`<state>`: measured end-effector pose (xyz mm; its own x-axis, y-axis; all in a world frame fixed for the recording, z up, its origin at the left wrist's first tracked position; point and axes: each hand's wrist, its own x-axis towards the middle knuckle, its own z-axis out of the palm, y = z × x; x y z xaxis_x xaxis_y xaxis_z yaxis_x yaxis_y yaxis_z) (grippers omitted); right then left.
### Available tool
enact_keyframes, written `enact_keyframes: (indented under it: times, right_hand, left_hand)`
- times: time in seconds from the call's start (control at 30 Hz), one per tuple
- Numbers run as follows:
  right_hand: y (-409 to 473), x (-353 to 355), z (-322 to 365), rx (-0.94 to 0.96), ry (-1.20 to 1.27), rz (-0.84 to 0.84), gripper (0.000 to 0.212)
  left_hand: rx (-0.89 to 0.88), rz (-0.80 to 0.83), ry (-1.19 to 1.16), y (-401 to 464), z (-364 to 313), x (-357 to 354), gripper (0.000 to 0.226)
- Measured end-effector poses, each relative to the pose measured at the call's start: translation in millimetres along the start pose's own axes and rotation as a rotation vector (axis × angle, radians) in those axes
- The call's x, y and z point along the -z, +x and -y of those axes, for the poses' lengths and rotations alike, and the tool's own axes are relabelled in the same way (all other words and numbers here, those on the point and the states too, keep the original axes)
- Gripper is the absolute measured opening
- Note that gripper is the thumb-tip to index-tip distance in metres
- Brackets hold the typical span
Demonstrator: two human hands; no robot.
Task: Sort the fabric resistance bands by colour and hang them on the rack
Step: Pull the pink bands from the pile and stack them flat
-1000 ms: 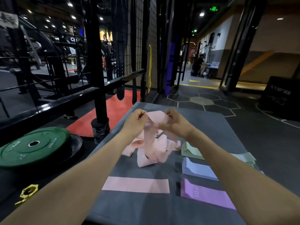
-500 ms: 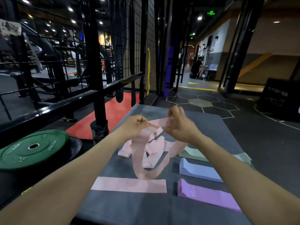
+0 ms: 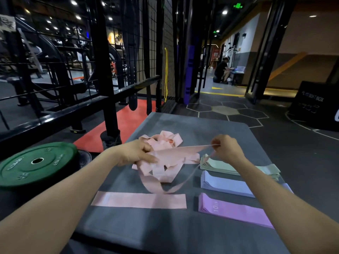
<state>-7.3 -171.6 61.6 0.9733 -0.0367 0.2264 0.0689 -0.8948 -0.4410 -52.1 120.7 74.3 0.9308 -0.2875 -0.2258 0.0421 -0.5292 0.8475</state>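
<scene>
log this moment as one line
step: untangling pink band | left hand: holds it | right hand: pinches its end | pink pile: on mat

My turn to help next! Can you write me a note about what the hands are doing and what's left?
Left hand grips one end of a pink band; right hand pinches the other, above the tangled pink pile.
Done: one pink band laid flat; green, blue and purple stacks sorted on the grey mat.
Left: untangle the remaining pinks, then hang everything; nothing hung yet.
</scene>
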Motion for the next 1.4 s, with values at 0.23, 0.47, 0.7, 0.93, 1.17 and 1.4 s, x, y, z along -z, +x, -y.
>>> enact_keyframes:
  times: [0.23, 0.47, 0.7, 0.93, 1.17, 1.4]
  right_hand:
    - [-7.3, -4.9, -17.9, -0.268, 0.449, 0.055, 0.003]
    - [-11.7, -6.2, -25.0, -0.207, 0.248, 0.019, 0.008]
    - [-17.4, -2.1, -18.8, -0.429, 1.037, 0.253, 0.015]
    - [-28.0, 7.3, -16.8, -0.383, 1.261, 0.55, 0.016]
    - [-28.0, -10.4, -13.9, -0.327, 0.906, 0.451, 0.017]
    - [-32.7, -26.6, -17.3, -0.196, 0.823, 0.443, 0.022]
  left_hand:
    - [-0.021, -0.248, -0.357, 5.8, 25.1, 7.1, 0.021]
    - [-0.007, -0.434, -0.727, 18.4, 30.6, 5.1, 0.025]
    - [0.101, -0.655, -0.859, 31.1, 39.4, 5.9, 0.02]
    - [0.145, -0.697, -0.853, 25.6, 44.3, 10.5, 0.015]
    - [0.18, -0.482, -0.79, 13.1, 54.8, 12.7, 0.017]
    - [0.177, -0.418, -0.506, -4.9, 67.9, 11.7, 0.028]
